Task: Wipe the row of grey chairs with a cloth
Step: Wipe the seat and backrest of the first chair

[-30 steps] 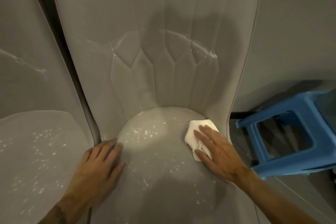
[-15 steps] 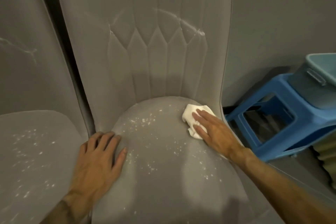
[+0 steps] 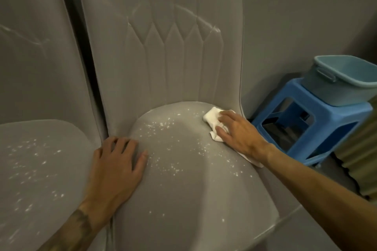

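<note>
While left hand [image 3: 116, 167] rests flat, right hand [image 3: 238, 134] presses cloth [image 3: 211, 117].

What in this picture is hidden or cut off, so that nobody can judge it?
Head view:
- cloth: mostly under the right hand.
- seat under the left hand: covered by it.
- left chair: cut by the left edge.
- tub on the stool: right part cut by the edge.

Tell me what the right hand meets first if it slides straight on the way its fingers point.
The right hand, pressing the cloth, points up and left across the seat's rear corner. It would probably first meet the foot of the backrest, though depth there is hard to judge.
</note>
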### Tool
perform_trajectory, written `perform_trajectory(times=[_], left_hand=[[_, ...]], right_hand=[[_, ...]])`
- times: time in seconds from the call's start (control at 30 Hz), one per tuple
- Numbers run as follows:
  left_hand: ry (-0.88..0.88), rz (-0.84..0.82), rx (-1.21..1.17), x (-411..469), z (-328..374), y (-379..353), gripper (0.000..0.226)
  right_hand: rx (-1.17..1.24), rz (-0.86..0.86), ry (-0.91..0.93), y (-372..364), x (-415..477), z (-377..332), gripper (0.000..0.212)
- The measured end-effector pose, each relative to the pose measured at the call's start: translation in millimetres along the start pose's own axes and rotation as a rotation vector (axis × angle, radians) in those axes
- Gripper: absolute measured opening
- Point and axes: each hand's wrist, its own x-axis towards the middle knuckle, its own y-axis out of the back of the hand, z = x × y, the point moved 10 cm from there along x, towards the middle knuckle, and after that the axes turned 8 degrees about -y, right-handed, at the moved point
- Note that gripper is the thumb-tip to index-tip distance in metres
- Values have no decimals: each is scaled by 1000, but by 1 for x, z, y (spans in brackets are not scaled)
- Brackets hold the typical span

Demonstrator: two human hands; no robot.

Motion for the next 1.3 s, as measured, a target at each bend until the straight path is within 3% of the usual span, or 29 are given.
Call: perform_trajectory(times=[0.13,0.27,0.43,0.63,0.83,1.03,1.17,1.3], left_hand=[[-18,26,10,0,3,1,44],[-31,41,-2,0,5,2,44],[-20,6,-9,0,4,2,48],[-15,-29,-36,0,3,-3,47],[-2,-20,-41,0,-1,-5,42],[6,-26,27,0,-4,-9,41],[18,-28,12,-1,-3,-4,45],[39,-83,-4,0,1,-3,49]], right_hand=[[52,-99,21,-23,2,-10,62],[88,-146,79,-24,-13,5,52],[56,-19,-33,-14,14,4,49],[83,-102,131,-30,-24,-22,53],[33,7,-74,-13,21,-5,48],[69,-92,165,-35,8,-21,54],[94,-30,90,-23,42,-5,49],[66,-19,267,-36,35,-45,51]])
